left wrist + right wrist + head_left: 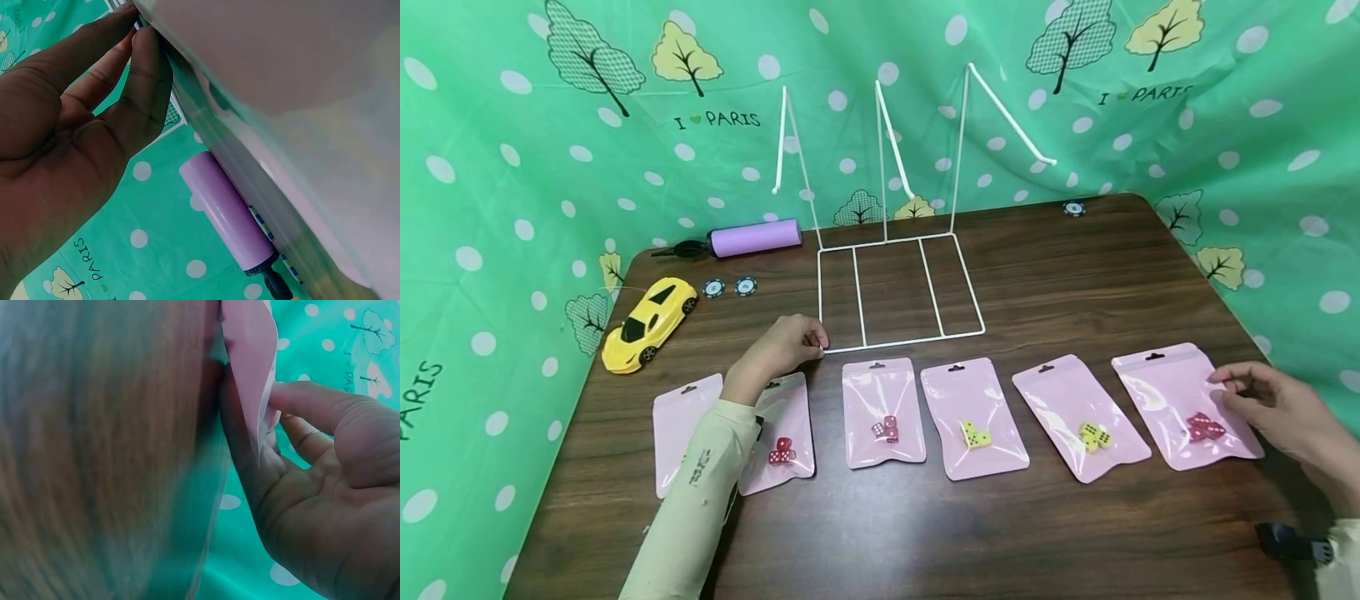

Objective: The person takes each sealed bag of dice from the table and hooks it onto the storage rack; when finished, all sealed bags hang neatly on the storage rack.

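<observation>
My left hand [782, 346] pinches the front left corner of a white wire rack [901, 342], which stands on the table with three upright hooks at its back. In the left wrist view the fingertips of that hand [81, 137] come together at the top edge. On the far right, my right hand [1285, 408] holds the right edge of a pink zip bag [1165, 387] with red dice [1206, 427] in it. The right wrist view has the bag [253, 362] between thumb and fingers.
More pink bags with red or yellow dice lie in a row, including one bag [880, 383] near the middle; the left sleeve partly covers the leftmost [673, 425]. A yellow toy car [651, 325], a purple hand pump [756, 238] and poker chips [746, 286] lie at the back left.
</observation>
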Available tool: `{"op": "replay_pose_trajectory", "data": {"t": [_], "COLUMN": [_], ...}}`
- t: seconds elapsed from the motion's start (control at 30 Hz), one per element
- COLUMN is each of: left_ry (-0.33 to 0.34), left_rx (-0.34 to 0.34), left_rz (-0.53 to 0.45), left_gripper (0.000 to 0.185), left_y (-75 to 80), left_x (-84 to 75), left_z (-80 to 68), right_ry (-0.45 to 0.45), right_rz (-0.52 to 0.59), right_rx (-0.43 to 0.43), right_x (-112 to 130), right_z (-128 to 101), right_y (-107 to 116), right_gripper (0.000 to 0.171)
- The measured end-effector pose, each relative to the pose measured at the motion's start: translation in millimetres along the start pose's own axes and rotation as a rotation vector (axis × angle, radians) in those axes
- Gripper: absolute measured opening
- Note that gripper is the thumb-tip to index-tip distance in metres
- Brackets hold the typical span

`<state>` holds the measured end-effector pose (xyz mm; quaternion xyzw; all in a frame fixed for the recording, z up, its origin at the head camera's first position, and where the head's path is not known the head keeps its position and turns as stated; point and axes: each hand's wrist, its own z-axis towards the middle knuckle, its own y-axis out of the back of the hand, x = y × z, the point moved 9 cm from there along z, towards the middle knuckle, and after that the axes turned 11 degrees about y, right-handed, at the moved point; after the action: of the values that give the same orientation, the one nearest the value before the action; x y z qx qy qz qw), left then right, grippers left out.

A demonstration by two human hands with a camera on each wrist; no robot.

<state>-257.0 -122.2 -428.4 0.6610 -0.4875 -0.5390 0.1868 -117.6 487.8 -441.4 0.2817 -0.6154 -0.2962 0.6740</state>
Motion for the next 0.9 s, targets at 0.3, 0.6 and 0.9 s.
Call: {"op": "replay_pose_trajectory", "data": {"t": [0.3, 0.6, 0.9], "left_ry": [-0.021, -0.016, 0.007], "left_rx": [-0.009, -0.014, -0.008], "left_rz": [0.005, 0.011, 0.016], "left_gripper": [0.007, 0.007, 0.007], "left_y": [1.6, 2.3, 0.7], "left_x": [0.4, 0.6, 0.0], "left_z": [1.1, 0.7, 1.5], "right_ry": [0.020, 0.019, -0.004], "right_rz": [0.077, 0.224, 0.290], "right_rx": [-0.046, -0.109, -0.207], "right_x": [4.8, 13.8, 33.1], "right_z": [-1.2, 6.2, 27.1], "right_y": [-0.1, 6.6, 19.3], "right_gripper": [0.028, 0.034, 0.035]}}
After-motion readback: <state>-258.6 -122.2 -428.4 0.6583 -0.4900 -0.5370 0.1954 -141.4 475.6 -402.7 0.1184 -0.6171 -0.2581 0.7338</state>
